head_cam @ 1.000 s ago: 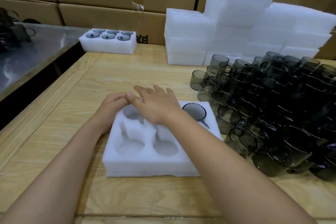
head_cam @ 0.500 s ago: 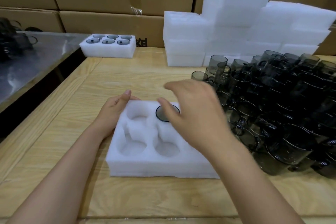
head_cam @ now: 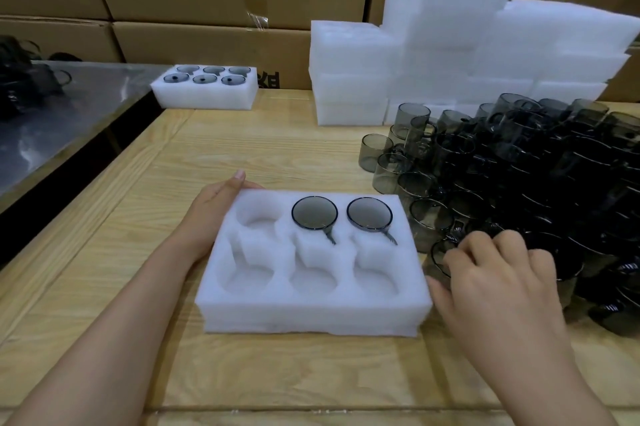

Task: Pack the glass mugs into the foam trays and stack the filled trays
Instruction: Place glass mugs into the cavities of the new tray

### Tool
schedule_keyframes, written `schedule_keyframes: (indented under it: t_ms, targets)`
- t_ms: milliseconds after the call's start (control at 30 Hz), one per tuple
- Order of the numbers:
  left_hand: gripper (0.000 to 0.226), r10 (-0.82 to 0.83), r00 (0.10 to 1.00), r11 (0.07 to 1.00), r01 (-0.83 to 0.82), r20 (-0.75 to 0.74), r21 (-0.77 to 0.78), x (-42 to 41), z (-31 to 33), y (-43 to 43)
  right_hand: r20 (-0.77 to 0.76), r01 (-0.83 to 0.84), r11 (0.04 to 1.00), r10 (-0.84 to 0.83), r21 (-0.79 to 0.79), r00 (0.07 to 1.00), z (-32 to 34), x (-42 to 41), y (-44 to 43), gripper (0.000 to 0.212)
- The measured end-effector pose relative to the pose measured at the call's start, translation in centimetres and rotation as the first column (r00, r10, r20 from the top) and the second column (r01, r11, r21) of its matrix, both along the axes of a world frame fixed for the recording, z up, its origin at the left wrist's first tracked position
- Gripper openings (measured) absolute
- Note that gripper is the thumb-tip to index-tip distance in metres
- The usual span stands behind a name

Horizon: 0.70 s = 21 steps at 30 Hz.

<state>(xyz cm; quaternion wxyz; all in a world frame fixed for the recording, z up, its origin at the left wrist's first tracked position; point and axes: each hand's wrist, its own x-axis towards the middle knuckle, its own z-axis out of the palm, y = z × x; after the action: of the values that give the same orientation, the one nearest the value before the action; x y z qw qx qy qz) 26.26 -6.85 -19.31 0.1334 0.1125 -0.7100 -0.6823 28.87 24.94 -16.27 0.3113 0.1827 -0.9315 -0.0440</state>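
Mid-frame on the tabletop [head_cam: 242, 148], the foam tray [head_cam: 311, 315] held two glass mugs [head_cam: 314, 212] in far pockets, my left hand [head_cam: 207, 214] steadied its edge, grip hidden so I couldn't tell, and my right hand [head_cam: 495, 283], lower right, curled its grip round another mug [head_cam: 438, 254], which I judged needed lifting into an empty pocket, handle in its slot.

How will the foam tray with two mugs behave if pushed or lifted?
Probably light and slides easily on the table: the left hand braces the foam tray. Its thin cut-out walls may flex if lifted one-ended. Mugs sit recessed, unlikely to tip.
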Motion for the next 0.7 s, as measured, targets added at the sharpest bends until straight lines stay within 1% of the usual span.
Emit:
schedule_keyframes:
  t_ms: [67, 167, 233, 267, 367, 533, 600, 700]
  targets:
    - [0.043, -0.003, 1.000, 1.000, 0.003, -0.001, 0.008, 0.0, 0.0, 0.0, 0.010, 0.003, 1.000, -0.003, 0.027, 1.000, -0.3, -0.2, -0.3, 0.032]
    - [0.040, 0.002, 1.000, 1.000, -0.002, 0.011, 0.011, -0.1, -0.1, 0.0, -0.004, -0.007, 1.000, 0.007, 0.019, 1.000, -0.9, -0.7, -0.2, 0.022]
    - [0.039, 0.009, 1.000, 1.000, -0.010, 0.010, 0.025, -0.2, 0.0, 0.1, -0.018, -0.027, 1.000, 0.027, 0.005, 0.999, -1.0, -0.9, -0.2, 0.024]
    - [0.038, 0.011, 1.000, 1.000, -0.011, 0.009, 0.027, -0.2, 0.1, 0.2, -0.026, -0.035, 0.999, 0.035, -0.005, 0.999, -1.1, -1.0, -0.2, 0.029]
    - [0.039, 0.009, 1.000, 1.000, -0.009, 0.012, 0.021, -0.2, 0.1, 0.2, -0.040, -0.026, 0.998, 0.024, -0.051, 0.999, -1.1, -1.0, 0.1, 0.038]
    - [0.039, 0.011, 1.000, 1.000, -0.011, 0.024, 0.013, -0.1, 0.1, 0.0, -0.072, -0.007, 0.982, -0.007, -0.187, 0.997, -0.3, -0.7, 1.9, 0.027]
    - [0.039, 0.006, 1.000, 1.000, -0.006, 0.027, 0.018, -0.1, 0.1, 0.0, -0.057, 0.057, 0.971, -0.072, -0.232, 0.996, -0.3, -0.9, 2.9, 0.037]
    - [0.039, -0.001, 1.000, 1.000, 0.001, 0.024, 0.017, -0.1, 0.0, 0.0, 0.031, 0.163, 0.954, -0.160, -0.251, 0.987, -0.7, -1.4, 4.5, 0.056]
